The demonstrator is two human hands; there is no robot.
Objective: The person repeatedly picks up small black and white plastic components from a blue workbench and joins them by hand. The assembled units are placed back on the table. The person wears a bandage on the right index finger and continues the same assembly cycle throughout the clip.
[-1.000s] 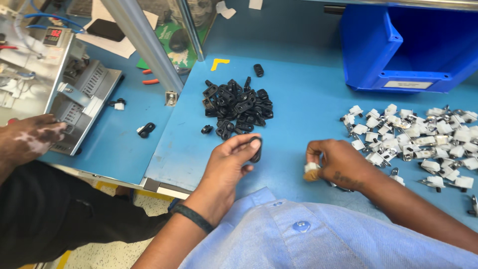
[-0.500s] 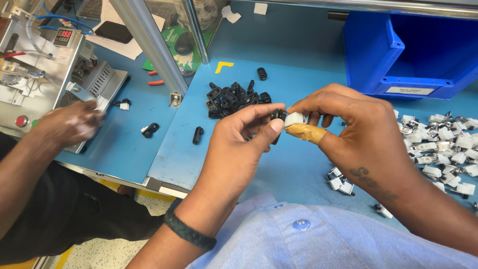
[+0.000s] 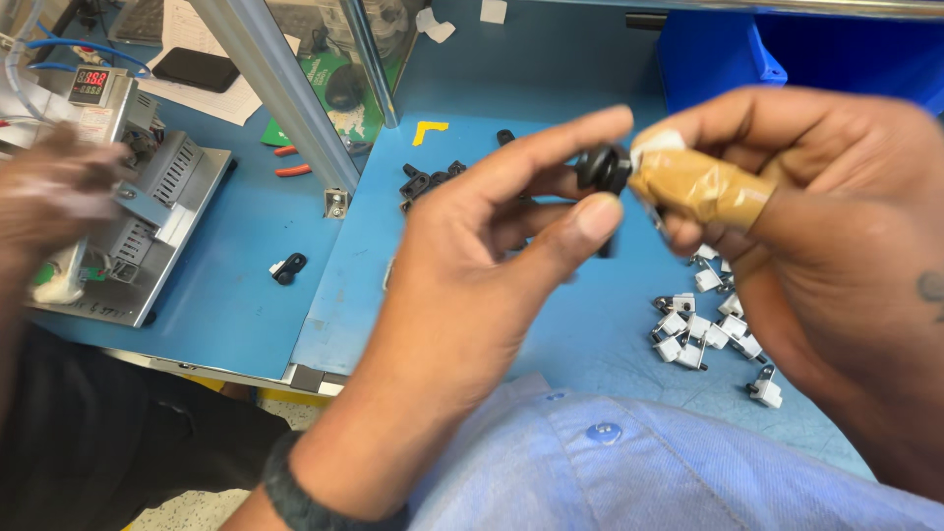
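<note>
At far left a co-worker's blurred hand (image 3: 49,192) rests on a grey metal device (image 3: 138,206). The left hand (image 3: 492,265) pinches a small black plastic clip (image 3: 602,167) between thumb and forefinger, above the blue table (image 3: 551,79). The right hand (image 3: 816,246), its fingertip wrapped in tan tape, closes on the clip's other side. Small white plastic connectors (image 3: 703,329) lie below.

Factory assembly bench: blue work mat (image 3: 246,265), heaps of small white plastic parts (image 3: 703,329), blue parts bin (image 3: 718,49).
</note>
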